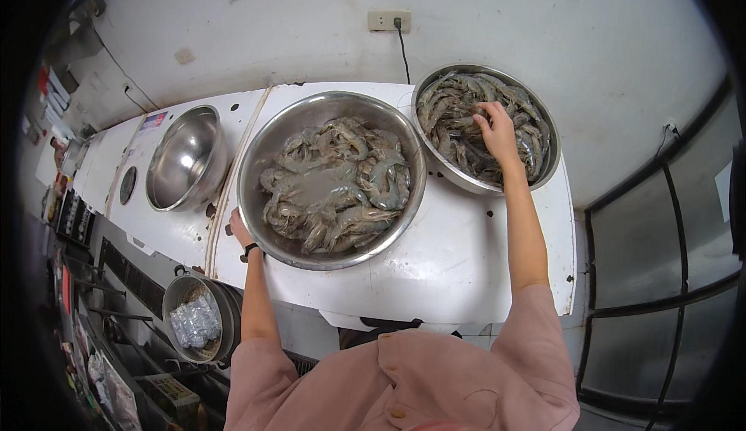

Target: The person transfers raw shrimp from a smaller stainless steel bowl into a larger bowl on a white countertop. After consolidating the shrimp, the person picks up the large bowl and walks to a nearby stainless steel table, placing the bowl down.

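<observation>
While right hand (499, 132) touches shrimp (448, 110) | left hand (240, 229) at edge of large bowl (255, 182) | both grips: can't tell | tabletop (435, 276) extends nearside

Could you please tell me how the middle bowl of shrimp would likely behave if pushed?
The middle steel bowl is probably heavy, since shrimp are heaped inside. The smooth-looking white tabletop may let it slide. The shrimp look glossy and wet, so the pile might shift.

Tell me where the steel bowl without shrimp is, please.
In the head view, the steel bowl is at left on the white table, between a dark round disc and the larger bowl of shrimp.
</observation>
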A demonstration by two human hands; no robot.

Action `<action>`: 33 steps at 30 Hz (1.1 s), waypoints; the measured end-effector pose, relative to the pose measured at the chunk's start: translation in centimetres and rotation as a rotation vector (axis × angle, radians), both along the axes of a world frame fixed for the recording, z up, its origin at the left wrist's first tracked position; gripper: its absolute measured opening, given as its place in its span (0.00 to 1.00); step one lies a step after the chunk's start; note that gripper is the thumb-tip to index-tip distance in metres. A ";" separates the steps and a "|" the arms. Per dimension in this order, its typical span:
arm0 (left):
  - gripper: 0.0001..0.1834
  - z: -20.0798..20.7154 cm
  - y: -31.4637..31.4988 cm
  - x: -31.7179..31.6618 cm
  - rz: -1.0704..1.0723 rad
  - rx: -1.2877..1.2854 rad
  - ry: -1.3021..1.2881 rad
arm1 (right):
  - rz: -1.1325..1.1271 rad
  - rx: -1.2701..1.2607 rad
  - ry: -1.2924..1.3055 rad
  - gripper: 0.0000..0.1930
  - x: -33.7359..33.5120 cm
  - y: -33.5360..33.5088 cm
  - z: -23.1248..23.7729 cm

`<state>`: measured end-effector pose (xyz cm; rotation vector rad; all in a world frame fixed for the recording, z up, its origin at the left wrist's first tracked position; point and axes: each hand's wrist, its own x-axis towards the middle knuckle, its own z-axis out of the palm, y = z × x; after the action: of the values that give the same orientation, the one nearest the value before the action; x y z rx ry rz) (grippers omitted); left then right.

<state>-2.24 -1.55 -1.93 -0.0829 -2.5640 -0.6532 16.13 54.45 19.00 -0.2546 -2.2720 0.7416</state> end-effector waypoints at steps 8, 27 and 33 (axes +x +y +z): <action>0.23 -0.5 -0.3 -0.1 -0.043 0.020 0.090 | 0.019 -0.015 0.021 0.13 -0.1 0.3 -0.4; 0.21 1.8 1.0 1.1 0.049 0.054 -0.067 | -0.005 -0.065 -0.036 0.14 -0.1 0.5 -0.8; 0.19 1.5 1.1 1.3 0.018 -0.049 0.007 | 0.028 0.012 -0.044 0.14 -0.7 0.7 -1.1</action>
<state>-0.91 -0.49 -0.38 -0.0786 -2.5712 -0.5829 15.47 55.14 17.93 -0.2362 -2.3250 0.7433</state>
